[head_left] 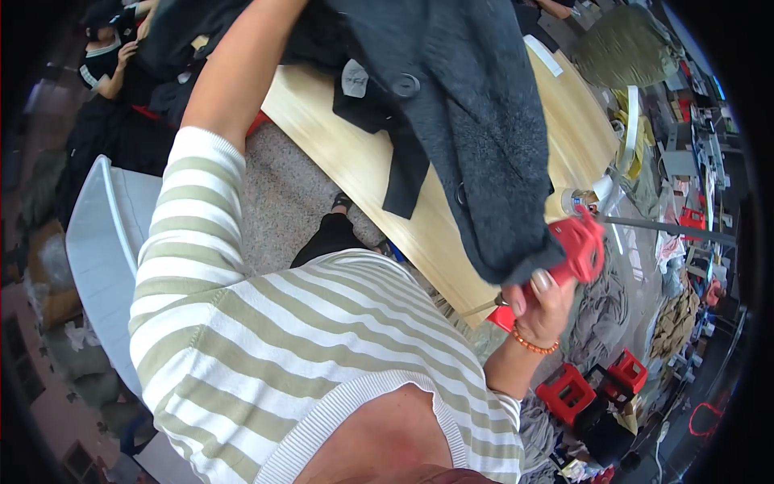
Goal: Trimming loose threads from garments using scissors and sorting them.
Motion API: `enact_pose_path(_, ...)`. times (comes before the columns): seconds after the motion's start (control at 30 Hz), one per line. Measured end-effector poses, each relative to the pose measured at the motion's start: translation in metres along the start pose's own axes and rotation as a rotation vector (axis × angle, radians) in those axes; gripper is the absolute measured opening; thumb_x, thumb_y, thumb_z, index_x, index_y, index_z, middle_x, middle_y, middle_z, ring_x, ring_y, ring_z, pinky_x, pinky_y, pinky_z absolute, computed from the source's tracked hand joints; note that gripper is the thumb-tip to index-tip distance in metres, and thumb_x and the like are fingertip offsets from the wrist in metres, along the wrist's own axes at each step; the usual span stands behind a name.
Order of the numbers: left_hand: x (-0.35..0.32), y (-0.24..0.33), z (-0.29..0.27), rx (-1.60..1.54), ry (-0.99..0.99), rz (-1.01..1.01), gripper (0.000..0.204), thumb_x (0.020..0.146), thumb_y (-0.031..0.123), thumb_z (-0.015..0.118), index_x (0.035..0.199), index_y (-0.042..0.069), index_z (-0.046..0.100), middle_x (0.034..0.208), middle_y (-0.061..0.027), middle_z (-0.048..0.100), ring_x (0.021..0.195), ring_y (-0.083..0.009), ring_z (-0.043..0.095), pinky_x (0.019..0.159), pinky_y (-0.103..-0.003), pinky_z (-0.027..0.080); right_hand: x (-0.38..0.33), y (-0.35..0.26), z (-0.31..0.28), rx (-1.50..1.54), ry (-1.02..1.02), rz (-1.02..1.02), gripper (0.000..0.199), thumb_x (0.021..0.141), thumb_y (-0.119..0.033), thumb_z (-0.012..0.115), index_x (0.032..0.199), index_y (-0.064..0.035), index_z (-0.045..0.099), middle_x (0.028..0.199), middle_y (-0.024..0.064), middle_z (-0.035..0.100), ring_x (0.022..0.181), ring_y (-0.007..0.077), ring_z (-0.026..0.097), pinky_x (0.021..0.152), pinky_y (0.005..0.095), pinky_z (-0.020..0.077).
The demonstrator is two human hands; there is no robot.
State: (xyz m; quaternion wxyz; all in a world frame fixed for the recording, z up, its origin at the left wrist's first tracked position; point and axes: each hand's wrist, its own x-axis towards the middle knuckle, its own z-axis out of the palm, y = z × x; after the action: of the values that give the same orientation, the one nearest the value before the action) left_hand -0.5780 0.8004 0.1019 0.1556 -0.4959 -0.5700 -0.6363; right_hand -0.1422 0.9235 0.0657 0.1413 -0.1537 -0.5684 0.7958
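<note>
A dark charcoal coat with large round buttons hangs in front of me over the table. Beside its front edge shows a pale label or patch on black cloth. My right hand, with an orange bead bracelet at the wrist, is closed at the coat's lower end. It grips red-handled scissors; a thin metal part sticks out past the fingers toward the left. The coat's edge lies against those fingers; whether they pinch it I cannot tell. My left arm reaches up past the top edge, so the left hand is out of sight.
A light wooden table lies under the coat, with a jar near its right side. At left stands a pale grey-white panel. Red stools and heaped cloth are at right. Another person is at far left.
</note>
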Motion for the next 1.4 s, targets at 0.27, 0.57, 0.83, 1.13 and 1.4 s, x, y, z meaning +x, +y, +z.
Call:
enact_pose_path(0.27,-0.178,-0.127,0.136,0.965,-1.159,-0.132,0.054,0.082,0.044,0.063,0.129,0.019,0.053,0.141,-0.0124,0.041,0.134,-0.0318,0.033,0.103,-0.057,0.033,-0.006,0.153,-0.097,-0.671,0.388,0.433,0.031,0.091,-0.027,0.059,0.097,0.0038,0.061,0.072,0.0121,0.067,0.047,0.0158,0.056,0.046,0.0294,0.0449)
enact_pose_path(0.57,-0.306,-0.087,0.107,0.495,-0.602,-0.188,0.065,0.076,0.018,0.075,0.134,0.014,0.046,0.142,-0.017,0.036,0.129,-0.0355,0.039,0.103,-0.043,0.04,-0.029,0.168,-0.086,-1.522,0.268,0.16,0.027,0.09,-0.02,0.058,0.107,0.0003,0.05,0.08,0.0188,0.063,0.076,0.0426,0.061,0.068,0.0481,0.0486)
enact_pose_path(0.83,-0.293,-0.109,0.136,-0.508,0.301,-1.547,0.037,0.076,0.014,0.078,0.105,0.01,0.054,0.08,-0.0011,0.059,0.069,-0.0096,0.058,0.058,-0.026,0.052,0.032,0.154,-0.065,-1.098,0.154,0.235,0.028,0.089,-0.017,0.058,0.109,-0.005,0.044,0.083,0.0234,0.061,0.076,0.0435,0.061,0.068,0.0474,0.0475)
enact_pose_path(1.13,-0.301,-0.105,0.148,-0.795,0.289,-1.436,0.015,0.085,0.004,0.065,0.094,0.01,0.054,0.08,-0.0026,0.063,0.073,-0.0142,0.063,0.065,-0.026,0.051,0.073,0.142,-0.05,-1.205,-0.065,0.262,0.032,0.088,-0.019,0.058,0.114,-0.0048,0.046,0.081,0.0218,0.065,0.077,0.0407,0.064,0.069,0.0447,0.0493)
enact_pose_path(1.4,-0.319,-0.116,0.147,0.008,0.147,-0.976,0.032,0.082,-0.004,0.061,0.112,0.001,0.055,0.104,-0.0117,0.065,0.086,-0.02,0.066,0.076,-0.028,0.051,0.108,0.122,-0.038,-1.241,-0.158,0.241,0.033,0.087,-0.021,0.06,0.113,-0.0041,0.05,0.079,0.024,0.063,0.076,0.0422,0.062,0.067,0.0466,0.0484)
